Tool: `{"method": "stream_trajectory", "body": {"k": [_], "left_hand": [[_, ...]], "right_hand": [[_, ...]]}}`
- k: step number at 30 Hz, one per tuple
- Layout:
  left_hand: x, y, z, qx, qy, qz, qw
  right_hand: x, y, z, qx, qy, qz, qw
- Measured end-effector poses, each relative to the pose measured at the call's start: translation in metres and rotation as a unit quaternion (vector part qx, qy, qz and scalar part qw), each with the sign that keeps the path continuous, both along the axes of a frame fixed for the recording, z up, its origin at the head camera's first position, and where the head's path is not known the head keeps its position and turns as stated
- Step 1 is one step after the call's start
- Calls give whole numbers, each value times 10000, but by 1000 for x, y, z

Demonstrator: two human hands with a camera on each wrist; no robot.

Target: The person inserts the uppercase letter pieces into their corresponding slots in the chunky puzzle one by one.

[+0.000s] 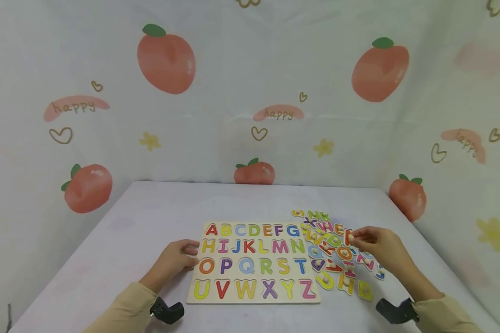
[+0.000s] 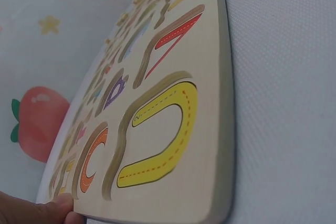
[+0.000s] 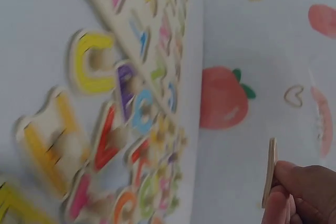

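A wooden alphabet puzzle board [image 1: 233,298] lies flat, with recessed coloured letters from A to Z. My left hand [image 1: 174,260] holds its left edge; in the left wrist view the thumb [image 2: 59,205] lies at the board's rim. With my right hand [image 1: 379,243] I pinch a thin wooden letter piece [image 1: 347,237], reddish on its face, over the loose pieces. The right wrist view has this letter piece [image 3: 270,174] edge-on, its letter hidden, between thumb and fingers.
Several loose letter pieces with small knobs, among them a yellow U [image 1: 325,280], an orange O [image 1: 344,253] and a yellow-orange H [image 1: 346,283], lie scattered right of the board, some overlapping. A white cloth covers the table [image 1: 108,277]; a fruit-print curtain [image 1: 216,138] hangs behind it.
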State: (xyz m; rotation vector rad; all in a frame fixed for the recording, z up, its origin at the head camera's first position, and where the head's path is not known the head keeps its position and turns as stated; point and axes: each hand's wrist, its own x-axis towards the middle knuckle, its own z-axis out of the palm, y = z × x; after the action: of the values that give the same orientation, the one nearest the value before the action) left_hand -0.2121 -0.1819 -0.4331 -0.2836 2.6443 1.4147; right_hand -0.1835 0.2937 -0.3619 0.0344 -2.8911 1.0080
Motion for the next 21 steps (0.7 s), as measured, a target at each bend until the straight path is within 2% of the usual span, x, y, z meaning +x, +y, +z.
{"method": "stream_trajectory", "body": {"k": [11,16,21], "left_hand": [[0,-5,1,102,-4,-128,9999],[-1,-5,-1,49,67,-192,9998],[-1,-5,-2,59,41,-159,9998]], "right_hand": [[-38,-77,15,-447,271,646,9965],[-53,-108,15,-617,293,883,9938],[-64,-140,9,-814,137,1094,9906]]}}
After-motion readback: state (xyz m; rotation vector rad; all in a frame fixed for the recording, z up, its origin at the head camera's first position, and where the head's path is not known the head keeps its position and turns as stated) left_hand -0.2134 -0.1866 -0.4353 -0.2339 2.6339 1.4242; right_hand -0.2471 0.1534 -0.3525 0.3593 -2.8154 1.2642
